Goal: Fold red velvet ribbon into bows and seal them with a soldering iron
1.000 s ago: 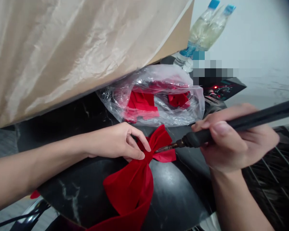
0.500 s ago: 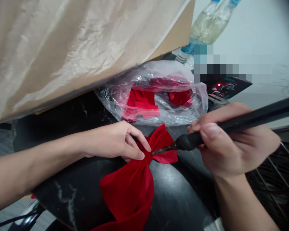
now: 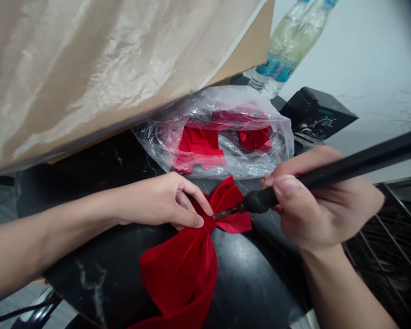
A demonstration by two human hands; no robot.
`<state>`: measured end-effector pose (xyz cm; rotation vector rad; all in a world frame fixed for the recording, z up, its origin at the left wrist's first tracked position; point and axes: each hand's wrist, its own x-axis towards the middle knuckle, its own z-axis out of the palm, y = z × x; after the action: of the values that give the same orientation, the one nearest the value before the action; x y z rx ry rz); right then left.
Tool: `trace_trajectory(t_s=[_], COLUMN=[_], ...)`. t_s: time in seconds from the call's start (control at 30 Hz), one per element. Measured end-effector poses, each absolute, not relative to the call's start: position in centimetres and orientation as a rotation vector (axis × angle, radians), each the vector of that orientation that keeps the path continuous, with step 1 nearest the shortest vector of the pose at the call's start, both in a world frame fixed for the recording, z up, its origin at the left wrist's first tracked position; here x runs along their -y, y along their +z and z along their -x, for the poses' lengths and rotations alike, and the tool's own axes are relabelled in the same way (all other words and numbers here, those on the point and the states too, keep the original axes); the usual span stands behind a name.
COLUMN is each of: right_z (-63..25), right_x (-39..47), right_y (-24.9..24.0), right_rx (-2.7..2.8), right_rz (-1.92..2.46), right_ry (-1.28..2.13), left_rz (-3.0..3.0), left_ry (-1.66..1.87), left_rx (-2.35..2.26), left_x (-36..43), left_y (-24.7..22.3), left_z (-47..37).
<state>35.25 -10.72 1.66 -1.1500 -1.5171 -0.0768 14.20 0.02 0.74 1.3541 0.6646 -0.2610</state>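
Note:
A red fabric bow (image 3: 188, 265) lies on a black marbled tabletop (image 3: 253, 274), its lower end running out of the frame. My left hand (image 3: 167, 201) pinches the bow's gathered centre between thumb and forefinger. In my right hand (image 3: 311, 205) is a black-handled soldering iron (image 3: 263, 200), gripped like a pen. Its metal tip meets the bow's centre close beside my left fingertips. The other fingers of my left hand are partly hidden under the palm.
Behind the bow, a clear plastic bag (image 3: 277, 155) holds red fabric pieces (image 3: 202, 144). A plastic-covered cardboard box (image 3: 123, 68) fills the upper left. A black control box with a dial (image 3: 318, 114) and two bottles (image 3: 281, 50) stand at the back right. A dark rack (image 3: 390, 224) is at right.
The soldering iron's tip has shifted slightly left, further onto the bow's centre, with my right hand following. My left hand keeps its pinch. The control box's red light no longer shows.

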Motion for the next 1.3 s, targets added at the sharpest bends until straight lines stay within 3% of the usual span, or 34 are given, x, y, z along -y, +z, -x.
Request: trace_trajectory(t_s=[1.3], right_z=[-35.29], right_x=[11.03], right_y=[1.87], right_rx=[1.685], right_rz=[1.169], right_ry=[-0.019], left_rz=[-1.370], left_ry=[-0.267], left_rx=[-0.684], left_x=[-0.01], left_y=[1.04], left_z=[-14.25])
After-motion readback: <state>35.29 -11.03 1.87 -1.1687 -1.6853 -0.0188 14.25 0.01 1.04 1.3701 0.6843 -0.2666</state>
